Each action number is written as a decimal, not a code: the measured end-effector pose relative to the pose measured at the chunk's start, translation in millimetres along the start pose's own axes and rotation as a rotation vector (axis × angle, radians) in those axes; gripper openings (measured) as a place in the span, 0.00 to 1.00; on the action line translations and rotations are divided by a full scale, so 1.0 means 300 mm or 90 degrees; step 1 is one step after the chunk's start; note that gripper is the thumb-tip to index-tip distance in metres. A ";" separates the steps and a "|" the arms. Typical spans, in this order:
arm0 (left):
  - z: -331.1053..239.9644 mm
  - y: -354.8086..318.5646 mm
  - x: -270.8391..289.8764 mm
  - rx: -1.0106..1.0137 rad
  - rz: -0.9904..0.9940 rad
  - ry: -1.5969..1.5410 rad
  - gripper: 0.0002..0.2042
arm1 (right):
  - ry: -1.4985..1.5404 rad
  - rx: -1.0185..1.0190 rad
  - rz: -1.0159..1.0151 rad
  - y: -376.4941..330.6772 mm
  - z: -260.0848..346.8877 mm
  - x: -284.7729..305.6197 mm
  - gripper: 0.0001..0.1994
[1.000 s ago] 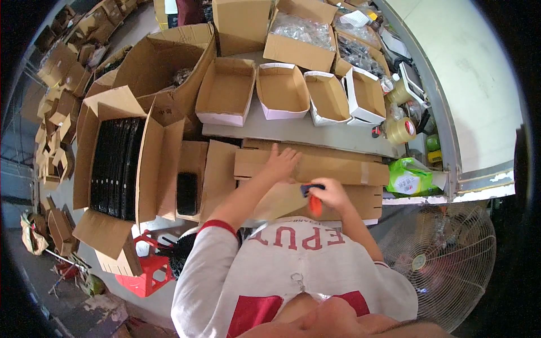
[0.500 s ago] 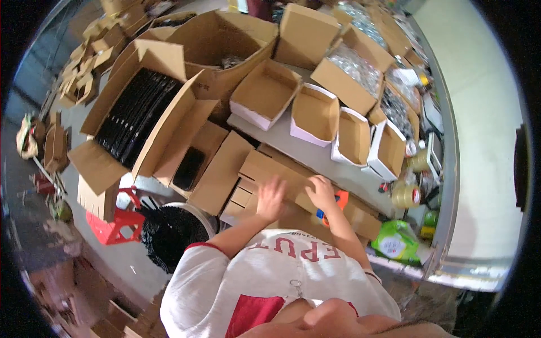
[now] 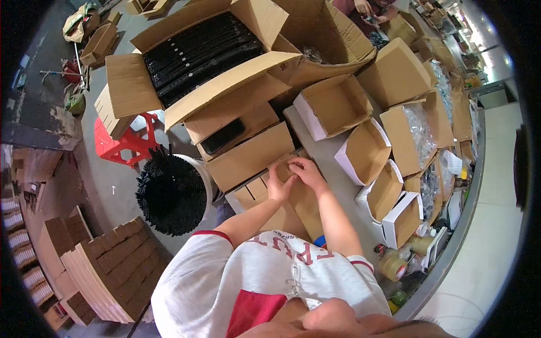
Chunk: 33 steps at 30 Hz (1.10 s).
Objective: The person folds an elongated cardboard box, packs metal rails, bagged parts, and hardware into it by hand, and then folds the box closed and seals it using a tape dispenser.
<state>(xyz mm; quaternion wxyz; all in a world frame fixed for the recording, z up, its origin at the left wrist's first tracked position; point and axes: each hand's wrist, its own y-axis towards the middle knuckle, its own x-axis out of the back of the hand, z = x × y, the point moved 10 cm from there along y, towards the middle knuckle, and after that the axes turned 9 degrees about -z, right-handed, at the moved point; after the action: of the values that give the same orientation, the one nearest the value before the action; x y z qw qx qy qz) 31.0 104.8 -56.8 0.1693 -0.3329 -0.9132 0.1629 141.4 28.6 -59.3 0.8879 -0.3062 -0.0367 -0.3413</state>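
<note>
In front of my body lies a cardboard box (image 3: 304, 208) with flaps and a seam across its top. My left hand (image 3: 277, 181) is closed on the far end of this box, thumb and fingers at a raised piece of cardboard. Close beside it, my right hand (image 3: 308, 173) has its fingers bent and pinched onto the same cardboard. The fingertips of both hands nearly meet. Just beyond stands an open carton (image 3: 256, 158) with a black item (image 3: 224, 135) inside. A small blue part (image 3: 320, 242) shows by my shirt; the rest of it is hidden.
A large open carton (image 3: 121, 84) holds black packed pieces. White-sided trays (image 3: 345, 160) line the table (image 3: 324, 155) at right. Tape rolls (image 3: 393, 267) lie nearer me. At left are a red stool (image 3: 121, 147) and a bucket (image 3: 205, 174) of black strands. Another person's hands (image 3: 369, 11) work far off.
My view has turned, shifting the scene. Both hands have come together at the box's far end; before, they were apart over it. The orange part beside my right arm no longer shows.
</note>
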 end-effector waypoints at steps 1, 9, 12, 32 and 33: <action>0.004 0.021 0.020 -0.074 -0.064 0.073 0.35 | -0.111 0.084 -0.101 0.007 0.029 0.028 0.12; -0.040 0.070 -0.064 -0.255 0.088 0.276 0.23 | -0.356 0.252 -0.307 0.037 0.058 0.071 0.21; -0.036 0.084 -0.087 -0.203 0.158 0.377 0.21 | -0.374 0.265 -0.287 0.062 0.061 0.061 0.21; -0.065 0.149 -0.141 -0.258 0.270 0.153 0.12 | -0.368 -0.252 -0.277 -0.905 -0.267 0.113 0.25; -0.080 0.145 -0.146 -0.259 0.280 0.154 0.12 | -0.302 -0.223 -0.335 -0.910 -0.265 0.097 0.23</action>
<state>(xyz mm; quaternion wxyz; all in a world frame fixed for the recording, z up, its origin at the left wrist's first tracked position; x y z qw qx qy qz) 96.7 111.7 -62.1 0.1673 -0.5659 -0.8067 -0.0310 -19.4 -191.7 26.0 0.6711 -0.5034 -0.2595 -0.4784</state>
